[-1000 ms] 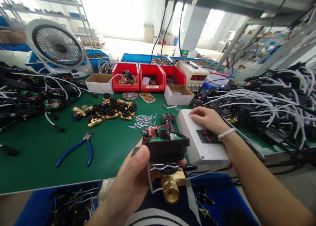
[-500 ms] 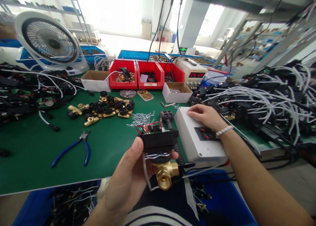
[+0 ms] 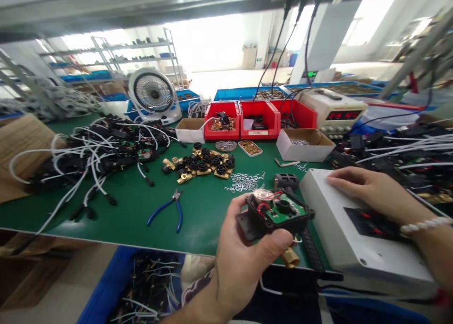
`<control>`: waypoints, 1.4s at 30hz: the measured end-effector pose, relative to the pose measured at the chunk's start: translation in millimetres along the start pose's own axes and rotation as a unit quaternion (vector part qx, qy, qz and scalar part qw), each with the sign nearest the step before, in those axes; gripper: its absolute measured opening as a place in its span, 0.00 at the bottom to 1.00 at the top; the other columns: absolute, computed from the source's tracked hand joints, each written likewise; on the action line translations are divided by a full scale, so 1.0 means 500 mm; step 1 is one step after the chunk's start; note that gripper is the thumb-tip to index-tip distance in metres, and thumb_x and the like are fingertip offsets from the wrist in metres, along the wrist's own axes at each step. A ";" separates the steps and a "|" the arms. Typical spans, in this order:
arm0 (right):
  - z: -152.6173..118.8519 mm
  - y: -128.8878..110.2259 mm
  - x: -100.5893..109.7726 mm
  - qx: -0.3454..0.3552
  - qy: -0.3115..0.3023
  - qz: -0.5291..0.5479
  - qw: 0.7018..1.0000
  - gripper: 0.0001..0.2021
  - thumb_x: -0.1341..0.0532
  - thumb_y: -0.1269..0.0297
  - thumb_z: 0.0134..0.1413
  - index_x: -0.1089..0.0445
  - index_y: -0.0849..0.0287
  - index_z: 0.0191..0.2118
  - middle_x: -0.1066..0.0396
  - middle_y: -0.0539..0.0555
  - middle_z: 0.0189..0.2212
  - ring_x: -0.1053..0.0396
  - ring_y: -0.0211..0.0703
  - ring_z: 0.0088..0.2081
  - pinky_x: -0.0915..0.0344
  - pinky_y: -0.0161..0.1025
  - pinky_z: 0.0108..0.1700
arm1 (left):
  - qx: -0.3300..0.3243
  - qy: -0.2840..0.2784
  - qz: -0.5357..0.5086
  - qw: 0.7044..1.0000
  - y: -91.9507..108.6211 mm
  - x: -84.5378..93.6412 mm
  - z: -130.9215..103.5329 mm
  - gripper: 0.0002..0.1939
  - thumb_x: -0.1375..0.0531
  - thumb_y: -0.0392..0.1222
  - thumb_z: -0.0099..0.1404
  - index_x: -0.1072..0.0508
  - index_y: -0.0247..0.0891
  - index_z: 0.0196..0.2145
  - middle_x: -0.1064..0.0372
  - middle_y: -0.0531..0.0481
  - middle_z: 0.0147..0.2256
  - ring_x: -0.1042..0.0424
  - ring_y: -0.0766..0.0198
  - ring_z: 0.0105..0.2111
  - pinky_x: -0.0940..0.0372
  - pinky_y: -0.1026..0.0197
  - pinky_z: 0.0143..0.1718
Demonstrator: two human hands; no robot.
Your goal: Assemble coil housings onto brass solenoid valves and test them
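Observation:
My left hand [image 3: 244, 258] grips a motorized ball valve, its black housing [image 3: 264, 222] tilted so the open top faces me. Inside show a green circuit board [image 3: 288, 210], red wires and a round silver part. The brass valve body [image 3: 290, 257] pokes out underneath, partly hidden by my thumb. My right hand [image 3: 368, 185] rests on top of a light grey control box [image 3: 331, 225], fingers extended and slightly bent, holding nothing. A black panel with red switches [image 3: 371, 222] lies beneath that palm. A dark power screwdriver [image 3: 286, 180] sits behind the valve.
Blue-handled cutters [image 3: 166, 211] and a pile of brass valves [image 3: 200, 163] lie on the green mat. Metal clips [image 3: 244, 182] are scattered nearby. Red bins [image 3: 222, 133] and a power supply [image 3: 332, 109] stand behind. Wired housings [image 3: 109, 145] crowd the left. A blue crate [image 3: 102, 284] stands below.
My left hand has turned the valve, so the circuit board now faces me and the brass body points down. My right hand stays on the box. The view has swung left.

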State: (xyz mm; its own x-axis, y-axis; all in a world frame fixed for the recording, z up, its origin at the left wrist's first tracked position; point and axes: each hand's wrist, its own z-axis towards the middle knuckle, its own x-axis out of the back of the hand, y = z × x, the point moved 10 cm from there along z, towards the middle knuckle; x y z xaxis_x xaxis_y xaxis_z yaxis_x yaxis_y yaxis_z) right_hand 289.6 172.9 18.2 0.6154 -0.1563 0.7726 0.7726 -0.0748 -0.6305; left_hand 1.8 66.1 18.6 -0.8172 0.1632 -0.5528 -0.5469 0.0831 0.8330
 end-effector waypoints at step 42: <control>-0.015 -0.007 -0.009 0.021 -0.006 0.037 0.999 0.29 0.35 0.33 0.35 0.26 0.58 0.30 0.26 0.55 0.30 0.32 0.48 0.33 0.36 0.42 0.36 | 0.207 -0.084 -0.404 0.887 -0.045 -0.041 -0.013 0.11 0.46 0.32 0.68 0.24 0.27 0.38 0.32 0.47 0.28 0.28 0.68 0.27 0.24 0.61 0.35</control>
State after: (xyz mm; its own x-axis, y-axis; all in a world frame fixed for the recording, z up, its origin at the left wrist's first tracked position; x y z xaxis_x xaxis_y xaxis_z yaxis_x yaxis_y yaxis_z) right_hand 282.9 166.4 16.7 0.6729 -0.1489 0.7246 0.7303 -0.0224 -0.6828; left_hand 29.6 54.4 11.0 -0.1325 0.0266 -0.9908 -0.7994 0.5881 0.1227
